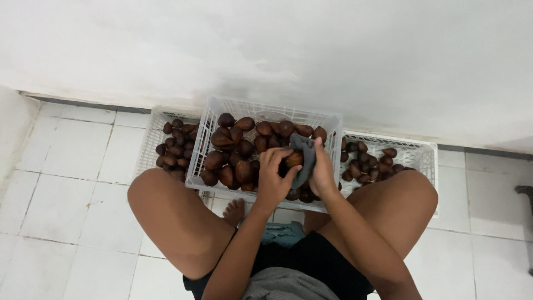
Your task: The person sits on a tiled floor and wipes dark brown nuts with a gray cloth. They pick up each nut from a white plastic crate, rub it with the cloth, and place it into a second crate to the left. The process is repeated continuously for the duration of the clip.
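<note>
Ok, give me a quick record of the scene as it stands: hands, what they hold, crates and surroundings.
left hand: grips a brown scaly fruit over the middle crate
right hand: presses a grey cloth against that fruit
middle crate: white plastic, heaped with brown fruit
left crate: white, holds smaller brown fruit
right crate: white, partly filled with brown fruit
floor: white tiles
wall: white, behind the crates

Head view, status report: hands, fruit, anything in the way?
Left hand grips brown scaly fruit. Right hand presses grey cloth on it. White plastic crate beneath; nothing obstructing.
</note>
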